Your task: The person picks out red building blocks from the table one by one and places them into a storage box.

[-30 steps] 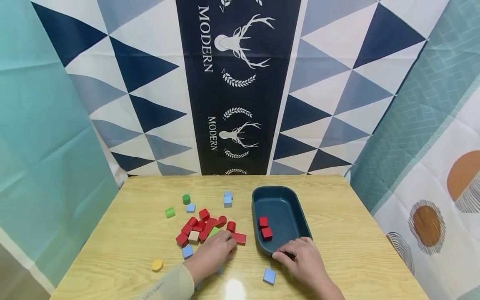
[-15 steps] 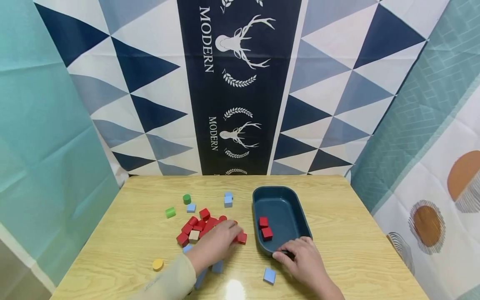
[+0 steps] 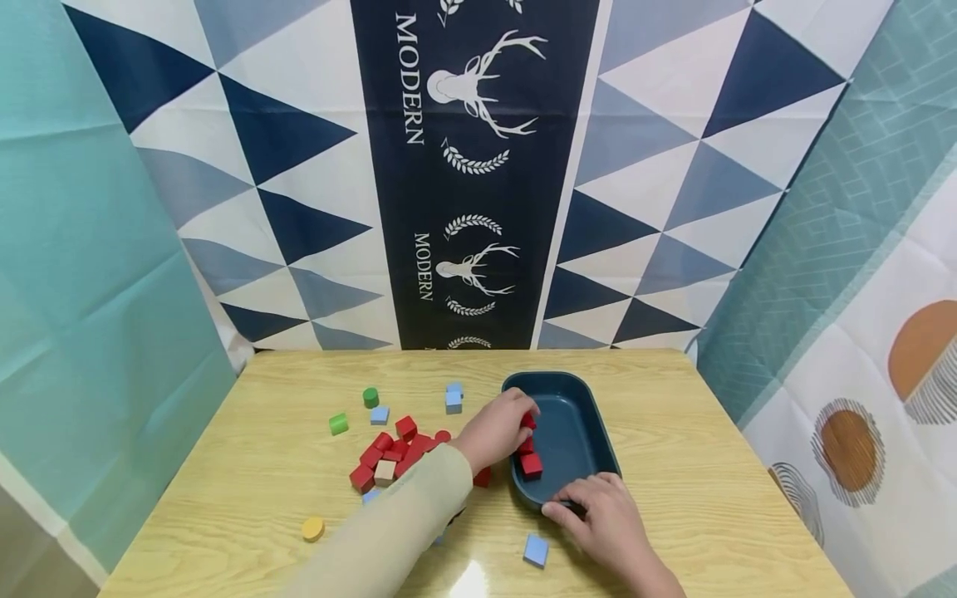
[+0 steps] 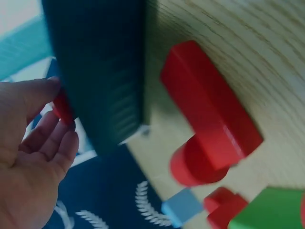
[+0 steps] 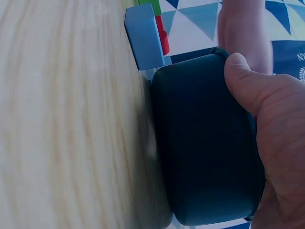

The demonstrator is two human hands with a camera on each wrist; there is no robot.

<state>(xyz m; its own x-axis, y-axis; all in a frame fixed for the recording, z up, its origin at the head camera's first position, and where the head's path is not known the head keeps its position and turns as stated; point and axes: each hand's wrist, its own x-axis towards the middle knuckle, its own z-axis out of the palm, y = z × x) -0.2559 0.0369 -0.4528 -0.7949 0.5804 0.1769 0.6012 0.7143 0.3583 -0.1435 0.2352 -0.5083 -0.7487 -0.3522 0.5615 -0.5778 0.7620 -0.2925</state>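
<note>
My left hand is over the left side of a dark teal tray. Its thumb and fingers pinch a small red block, mostly hidden by the hand in the head view. Red cubes lie in the tray just below that hand. At the tray's near end my right hand grips the rim; the thumb lies over the edge in the right wrist view. Left of the tray, a long red block and a red cylinder rest on the table, largely covered by my left arm in the head view.
Several red blocks are heaped left of centre beside a tan cube. Blue blocks stand behind, and another blue block lies before the tray. Green cylinders and a yellow disc sit farther left.
My left hand has moved from the block heap to the right, up over the tray, bringing a red block with it. The right hand stays on the tray's near rim.
</note>
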